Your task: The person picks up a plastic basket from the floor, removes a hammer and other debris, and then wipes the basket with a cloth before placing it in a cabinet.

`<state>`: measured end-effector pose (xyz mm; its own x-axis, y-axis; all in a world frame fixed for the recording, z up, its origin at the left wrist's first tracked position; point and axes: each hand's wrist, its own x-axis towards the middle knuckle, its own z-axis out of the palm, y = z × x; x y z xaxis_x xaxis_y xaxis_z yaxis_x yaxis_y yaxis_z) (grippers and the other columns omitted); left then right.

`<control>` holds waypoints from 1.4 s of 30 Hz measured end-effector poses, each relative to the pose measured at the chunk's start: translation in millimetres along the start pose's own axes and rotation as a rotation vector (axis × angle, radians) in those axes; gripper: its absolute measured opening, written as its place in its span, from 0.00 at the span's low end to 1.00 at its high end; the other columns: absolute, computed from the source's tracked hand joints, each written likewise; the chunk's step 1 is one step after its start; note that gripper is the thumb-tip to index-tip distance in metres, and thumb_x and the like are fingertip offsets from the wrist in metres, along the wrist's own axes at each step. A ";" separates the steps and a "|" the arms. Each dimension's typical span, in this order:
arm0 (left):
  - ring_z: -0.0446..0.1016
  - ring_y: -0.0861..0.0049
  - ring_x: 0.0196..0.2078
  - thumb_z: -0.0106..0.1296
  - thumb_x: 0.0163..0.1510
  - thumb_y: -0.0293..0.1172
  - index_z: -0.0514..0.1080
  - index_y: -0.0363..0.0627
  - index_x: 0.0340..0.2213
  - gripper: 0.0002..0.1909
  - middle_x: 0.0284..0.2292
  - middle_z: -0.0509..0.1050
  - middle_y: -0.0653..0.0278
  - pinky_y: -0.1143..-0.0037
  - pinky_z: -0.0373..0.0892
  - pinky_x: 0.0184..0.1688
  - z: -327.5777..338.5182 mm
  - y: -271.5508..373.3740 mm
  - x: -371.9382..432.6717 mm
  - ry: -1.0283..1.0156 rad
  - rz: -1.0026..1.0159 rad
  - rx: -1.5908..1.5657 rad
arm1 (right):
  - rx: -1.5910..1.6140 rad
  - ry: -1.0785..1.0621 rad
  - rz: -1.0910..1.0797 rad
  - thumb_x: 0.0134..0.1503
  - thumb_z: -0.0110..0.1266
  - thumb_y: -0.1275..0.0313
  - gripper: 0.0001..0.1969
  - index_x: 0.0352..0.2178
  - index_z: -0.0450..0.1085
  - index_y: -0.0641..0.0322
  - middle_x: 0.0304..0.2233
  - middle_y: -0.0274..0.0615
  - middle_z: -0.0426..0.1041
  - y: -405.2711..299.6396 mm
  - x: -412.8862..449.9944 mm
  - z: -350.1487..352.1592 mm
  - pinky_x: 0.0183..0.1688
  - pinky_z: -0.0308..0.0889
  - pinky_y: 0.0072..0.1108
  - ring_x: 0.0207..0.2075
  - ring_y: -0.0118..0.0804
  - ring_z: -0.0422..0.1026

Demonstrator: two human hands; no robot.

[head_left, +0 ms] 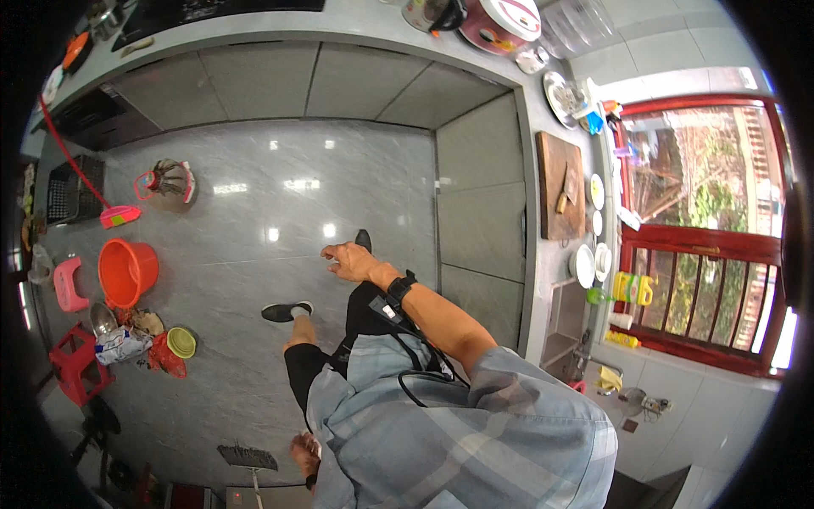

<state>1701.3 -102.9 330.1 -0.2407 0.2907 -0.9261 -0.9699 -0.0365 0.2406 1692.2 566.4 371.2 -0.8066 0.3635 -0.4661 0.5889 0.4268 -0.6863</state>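
My right hand (348,261), with a black watch (399,287) at the wrist, is stretched over the tiled floor near my dark shoe (363,239); its fingers are apart and hold nothing visible. Beside the hem of my checked shirt is my left hand (306,453), fingers loosely curled, its inner side partly hidden. A broom head (248,457) lies to the left of that hand, its light handle running off the lower edge. My other shoe (285,312) stands on the floor between the two hands.
On the left stand an orange bucket (128,272), pink stool (70,284), red stool (78,366) and green bowl (182,343) beside plastic bags. A dustpan (119,216) and a covered container (170,184) are further up. The right counter holds a cutting board (552,213) with a cleaver (566,188).
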 end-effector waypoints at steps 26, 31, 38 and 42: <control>0.66 0.85 0.24 0.50 0.54 0.31 0.69 0.48 0.36 0.06 0.24 0.69 0.74 0.79 0.64 0.25 280.0 -57.2 -26.2 0.358 -0.020 0.667 | -1.125 -0.196 0.772 0.62 0.34 0.65 0.28 0.61 0.50 0.68 0.66 0.49 0.44 383.0 -170.1 -233.1 0.65 0.32 0.47 0.68 0.50 0.36; 0.72 0.81 0.27 0.50 0.55 0.31 0.68 0.47 0.37 0.07 0.28 0.75 0.68 0.78 0.68 0.26 315.4 -44.1 -45.9 0.546 -0.049 0.638 | -1.455 -0.508 0.711 0.63 0.34 0.62 0.30 0.63 0.46 0.66 0.67 0.47 0.38 431.1 -185.3 -272.3 0.66 0.32 0.45 0.68 0.48 0.35; 0.76 0.73 0.32 0.50 0.55 0.31 0.67 0.49 0.36 0.07 0.32 0.77 0.64 0.76 0.69 0.29 329.6 -41.6 -35.9 0.614 -0.052 0.582 | -1.397 -0.410 0.792 0.63 0.34 0.60 0.25 0.56 0.60 0.64 0.63 0.49 0.49 446.0 -173.7 -268.6 0.65 0.36 0.45 0.66 0.49 0.43; 0.76 0.74 0.34 0.51 0.54 0.31 0.66 0.42 0.43 0.14 0.33 0.76 0.61 0.76 0.70 0.32 313.7 -62.3 -31.6 0.529 -0.137 0.587 | -1.304 -0.277 0.610 0.61 0.37 0.62 0.20 0.46 0.72 0.60 0.51 0.45 0.70 445.3 -143.9 -304.0 0.63 0.42 0.49 0.62 0.47 0.55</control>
<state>1780.6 190.1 435.5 -0.2484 -0.2408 -0.9383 -0.8501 0.5185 0.0920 2085.9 955.9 302.5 -0.3158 0.6552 -0.6863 0.3407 0.7533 0.5625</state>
